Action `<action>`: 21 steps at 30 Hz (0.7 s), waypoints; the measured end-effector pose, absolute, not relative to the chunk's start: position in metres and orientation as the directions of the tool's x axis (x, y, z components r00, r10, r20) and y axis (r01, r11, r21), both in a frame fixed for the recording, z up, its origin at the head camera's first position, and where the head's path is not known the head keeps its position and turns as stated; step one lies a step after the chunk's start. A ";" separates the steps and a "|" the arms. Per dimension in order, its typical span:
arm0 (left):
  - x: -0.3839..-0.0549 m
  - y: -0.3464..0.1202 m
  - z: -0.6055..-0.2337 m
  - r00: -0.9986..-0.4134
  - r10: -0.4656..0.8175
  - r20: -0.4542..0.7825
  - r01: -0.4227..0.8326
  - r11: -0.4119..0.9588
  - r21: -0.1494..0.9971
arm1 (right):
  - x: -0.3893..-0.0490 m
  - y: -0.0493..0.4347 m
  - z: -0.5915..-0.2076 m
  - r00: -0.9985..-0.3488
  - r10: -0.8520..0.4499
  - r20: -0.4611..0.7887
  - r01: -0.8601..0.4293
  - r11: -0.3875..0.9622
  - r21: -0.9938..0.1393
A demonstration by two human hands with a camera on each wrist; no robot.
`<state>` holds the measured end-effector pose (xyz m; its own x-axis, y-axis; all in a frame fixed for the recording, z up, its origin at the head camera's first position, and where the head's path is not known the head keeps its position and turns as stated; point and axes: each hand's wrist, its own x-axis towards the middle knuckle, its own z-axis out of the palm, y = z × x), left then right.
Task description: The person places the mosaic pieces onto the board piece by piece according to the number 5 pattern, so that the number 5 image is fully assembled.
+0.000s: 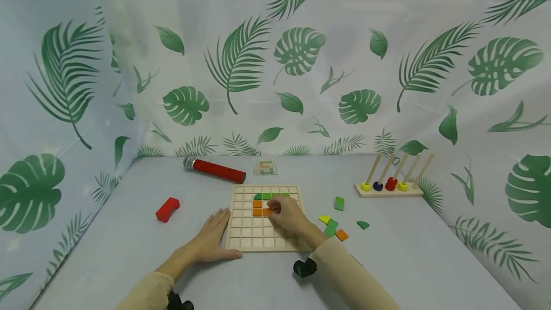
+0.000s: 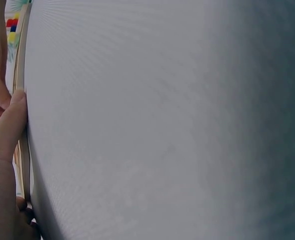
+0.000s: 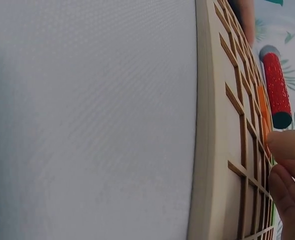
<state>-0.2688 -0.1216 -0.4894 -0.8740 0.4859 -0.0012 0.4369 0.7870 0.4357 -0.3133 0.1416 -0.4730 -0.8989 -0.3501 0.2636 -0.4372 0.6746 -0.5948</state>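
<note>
Cream sleeves (image 1: 144, 291) reach in from six o'clock, on a clock laid flat with the wooden grid board (image 1: 245, 242) at its centre and twelve at the back wall. The person's left hand (image 1: 213, 238) lies spread at the board's near left corner, thumb along the near rim. The right hand (image 1: 286, 213) is narrowed, thumb and fingertips pinching an orange tile (image 1: 268, 212) over the grid, just above the board's middle. Two more orange tiles and a row of green tiles (image 1: 267, 196) sit in nearby squares.

The tile looks light, stiff and smooth, likely to slide if pressed off-centre; I would take it by opposite edges. The board seems rigid but light enough to shift, so its outer rim is the place to steady it.

Pale, smooth cloth seems to cover the table (image 1: 112, 262). Loose tiles (image 1: 342, 235) lie towards three o'clock, a peg stand (image 1: 389, 194) at two, a small picture card (image 1: 265, 167) at twelve, a red tube (image 1: 218, 171) at eleven and a red block (image 1: 167, 210) at nine. White hangings (image 1: 336, 8) with green leaves enclose everything.
</note>
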 end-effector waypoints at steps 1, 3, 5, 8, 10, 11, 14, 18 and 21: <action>-0.269 -0.121 -0.489 -0.874 0.486 0.000 0.438 0.787 0.434 | -0.313 0.143 -0.473 -0.899 -0.349 0.264 -0.436 0.671 -0.600; -0.268 -0.121 -0.489 -0.872 0.489 0.002 0.442 0.786 0.433 | -0.311 0.146 -0.473 -0.903 -0.337 0.268 -0.429 0.666 -0.610; -0.267 -0.121 -0.488 -0.869 0.495 0.005 0.448 0.782 0.434 | -0.309 0.151 -0.472 -0.901 -0.327 0.286 -0.434 0.662 -0.611; -0.265 -0.121 -0.486 -0.863 0.506 0.014 0.459 0.771 0.442 | -0.305 0.159 -0.473 -0.895 -0.311 0.319 -0.445 0.653 -0.613; -0.265 -0.121 -0.485 -0.858 0.513 0.016 0.465 0.764 0.447 | -0.302 0.166 -0.473 -0.892 -0.303 0.335 -0.450 0.656 -0.606; -0.265 -0.121 -0.485 -0.856 0.516 0.015 0.468 0.762 0.448 | -0.300 0.169 -0.474 -0.890 -0.301 0.343 -0.454 0.659 -0.600; -0.265 -0.122 -0.486 -0.857 0.516 0.019 0.467 0.760 0.451 | -0.297 0.180 -0.474 -0.897 -0.278 0.343 -0.437 0.673 -0.597; -0.266 -0.122 -0.489 -0.861 0.508 0.020 0.464 0.768 0.441 | -0.294 0.194 -0.472 -0.903 -0.242 0.354 -0.418 0.681 -0.601; -0.267 -0.122 -0.490 -0.862 0.506 0.015 0.461 0.773 0.435 | -0.290 0.204 -0.468 -0.911 -0.214 0.352 -0.397 0.684 -0.612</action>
<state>-0.2672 -0.1221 -0.4899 -0.8625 0.5059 0.0155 0.4613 0.7731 0.4354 -0.2903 0.2041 -0.4679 -0.9113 -0.2136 0.3519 -0.3967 0.6841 -0.6121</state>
